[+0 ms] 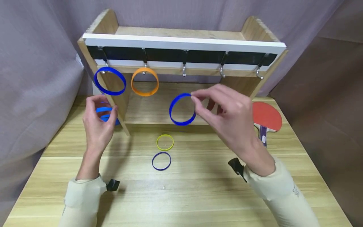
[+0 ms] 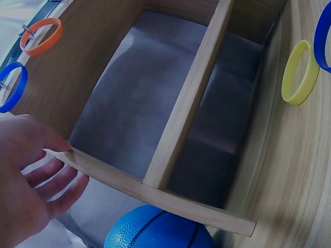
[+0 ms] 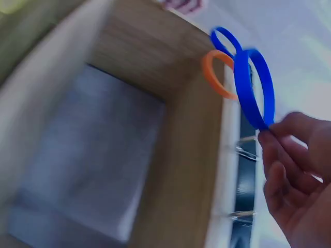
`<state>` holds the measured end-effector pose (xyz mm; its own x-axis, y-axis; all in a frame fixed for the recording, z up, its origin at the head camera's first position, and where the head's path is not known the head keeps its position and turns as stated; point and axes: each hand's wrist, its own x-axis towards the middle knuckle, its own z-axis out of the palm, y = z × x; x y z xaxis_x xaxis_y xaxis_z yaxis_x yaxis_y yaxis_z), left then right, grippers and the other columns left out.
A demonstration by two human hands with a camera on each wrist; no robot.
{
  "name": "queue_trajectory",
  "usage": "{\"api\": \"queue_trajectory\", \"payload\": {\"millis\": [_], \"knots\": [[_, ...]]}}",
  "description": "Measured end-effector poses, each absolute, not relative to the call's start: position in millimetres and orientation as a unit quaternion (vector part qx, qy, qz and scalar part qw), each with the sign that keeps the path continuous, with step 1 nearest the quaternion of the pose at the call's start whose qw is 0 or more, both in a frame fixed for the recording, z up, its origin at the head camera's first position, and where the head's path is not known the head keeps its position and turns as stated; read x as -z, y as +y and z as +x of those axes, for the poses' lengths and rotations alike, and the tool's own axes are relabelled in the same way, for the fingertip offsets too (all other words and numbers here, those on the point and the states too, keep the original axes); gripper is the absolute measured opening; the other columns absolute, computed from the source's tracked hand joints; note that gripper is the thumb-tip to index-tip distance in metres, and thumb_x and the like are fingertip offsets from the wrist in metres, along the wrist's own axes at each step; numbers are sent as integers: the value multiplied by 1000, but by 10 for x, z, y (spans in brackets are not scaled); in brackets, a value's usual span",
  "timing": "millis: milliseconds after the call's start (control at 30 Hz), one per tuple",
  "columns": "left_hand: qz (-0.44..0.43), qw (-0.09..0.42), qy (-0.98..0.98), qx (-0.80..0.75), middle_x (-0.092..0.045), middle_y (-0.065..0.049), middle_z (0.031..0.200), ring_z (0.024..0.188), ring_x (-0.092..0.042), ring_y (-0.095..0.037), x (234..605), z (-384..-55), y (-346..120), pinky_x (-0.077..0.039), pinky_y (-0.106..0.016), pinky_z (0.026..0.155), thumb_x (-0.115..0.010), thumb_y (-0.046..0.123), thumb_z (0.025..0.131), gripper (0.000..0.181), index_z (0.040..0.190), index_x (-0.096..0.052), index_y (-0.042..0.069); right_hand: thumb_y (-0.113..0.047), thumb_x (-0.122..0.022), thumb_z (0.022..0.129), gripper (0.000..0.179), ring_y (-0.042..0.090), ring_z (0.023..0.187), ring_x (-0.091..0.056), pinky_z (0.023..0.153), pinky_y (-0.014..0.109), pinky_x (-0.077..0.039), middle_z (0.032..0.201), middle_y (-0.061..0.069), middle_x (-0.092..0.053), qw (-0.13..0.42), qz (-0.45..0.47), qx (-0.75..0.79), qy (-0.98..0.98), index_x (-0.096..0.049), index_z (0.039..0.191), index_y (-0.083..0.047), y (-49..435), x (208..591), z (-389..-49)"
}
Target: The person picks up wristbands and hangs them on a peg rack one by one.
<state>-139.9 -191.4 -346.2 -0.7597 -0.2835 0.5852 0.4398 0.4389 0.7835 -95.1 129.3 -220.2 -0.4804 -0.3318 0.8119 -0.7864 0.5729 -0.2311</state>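
Note:
In the head view my right hand (image 1: pixel 231 115) pinches a blue silicone wristband (image 1: pixel 171 114) by its edge between thumb and forefinger, in front of the wooden shelf (image 1: pixel 195 72) and below its hooks. The same band (image 3: pixel 248 98) stands up from the fingertips in the right wrist view. My left hand (image 1: pixel 99 121) holds the shelf's left side panel (image 2: pixel 119 178), its thumb at the panel's edge and its other fingers on the outer side. Another blue wristband (image 1: pixel 124 82) hangs on the leftmost hook, and an orange wristband (image 1: pixel 133 87) on the hook beside it.
Several metal hooks (image 1: pixel 184 70) line the black strip. A yellow wristband (image 1: pixel 157 145) and a dark blue one (image 1: pixel 153 164) lie on the table. A blue ball (image 2: pixel 155 230) sits left of the shelf, and a red table tennis paddle (image 1: pixel 267 116) lies at its right.

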Motion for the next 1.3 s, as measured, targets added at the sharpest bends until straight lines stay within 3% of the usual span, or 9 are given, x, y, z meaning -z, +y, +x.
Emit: {"api": "queue_trajectory", "payload": {"millis": [133, 300, 967, 1167, 1300], "knots": [[-55, 342, -778, 524, -60, -7, 99, 87, -62, -16, 3465, -1408, -1913, -57, -20, 70, -71, -1, 84, 37, 117, -54, -3, -7, -68, 89, 10, 14, 59, -58, 50, 20, -42, 79, 6, -70, 445, 317, -296, -783, -76, 92, -1, 1175, 1995, -1060], [-55, 339, -781, 522, -60, -7, 100, 86, -63, -15, 3462, -1410, -1904, -56, -18, 70, -72, 0, 85, 38, 118, -53, -3, -12, -65, 92, 15, 19, 60, -63, 49, 29, -48, 79, 8, -70, 477, 282, -233, -799, -76, 92, -2, 1116, 1953, -1182], [-49, 341, -778, 526, -61, -10, 100, 88, -63, -19, 3491, -1421, -1929, -55, -16, 69, -72, -3, 83, 39, 117, -53, -5, -18, -63, 95, 19, 22, 65, -66, 44, 30, -44, 86, 7, -72, 463, 283, -177, -821, -76, 94, -4, 1096, 2021, -1233], [-46, 340, -778, 525, -61, -11, 100, 86, -62, -15, 3483, -1420, -1931, -55, -15, 68, -73, -4, 83, 41, 118, -53, -5, -16, -67, 93, 15, 20, 58, -60, 45, 27, -39, 85, 7, -72, 483, 294, -215, -797, -76, 95, -5, 1110, 2028, -1188], [-46, 339, -782, 521, -61, -7, 100, 85, -62, -13, 3475, -1416, -1929, -56, -19, 70, -72, -1, 84, 39, 118, -53, -3, -14, -68, 92, 13, 16, 57, -56, 47, 24, -38, 81, 6, -71, 461, 299, -240, -801, -76, 95, -4, 1182, 2079, -1113]]}}
